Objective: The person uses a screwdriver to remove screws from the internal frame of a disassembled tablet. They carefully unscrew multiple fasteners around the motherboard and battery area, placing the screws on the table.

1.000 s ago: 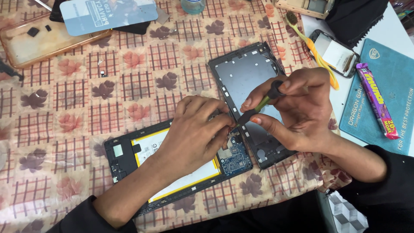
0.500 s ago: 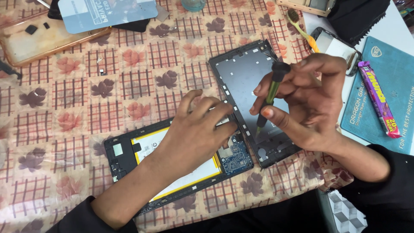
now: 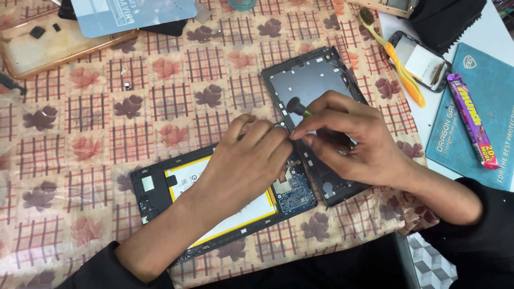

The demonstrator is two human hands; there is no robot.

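Observation:
An opened tablet (image 3: 176, 187) lies on the patterned tablecloth, its yellow-edged battery and blue circuit board (image 3: 293, 194) exposed. My left hand (image 3: 243, 163) rests on its upper right part, fingers bent down onto it. My right hand (image 3: 348, 142) holds a small screwdriver (image 3: 296, 106) with a black cap and green shaft, upright, its tip hidden behind my fingers near the tablet's corner. The tablet's dark back cover (image 3: 316, 80) lies beside it, under my right hand.
A yellow and orange toothbrush (image 3: 399, 61), a small phone (image 3: 423, 61) and a purple candy bar (image 3: 474, 120) on a blue mat (image 3: 466, 144) lie to the right. A clear phone case (image 3: 59, 45) and a blue card (image 3: 134, 13) sit at the top left.
My right hand has swung the screwdriver from slanted to upright and moved left, close against my left hand's fingertips over the tablet's corner. My left hand stayed on the tablet.

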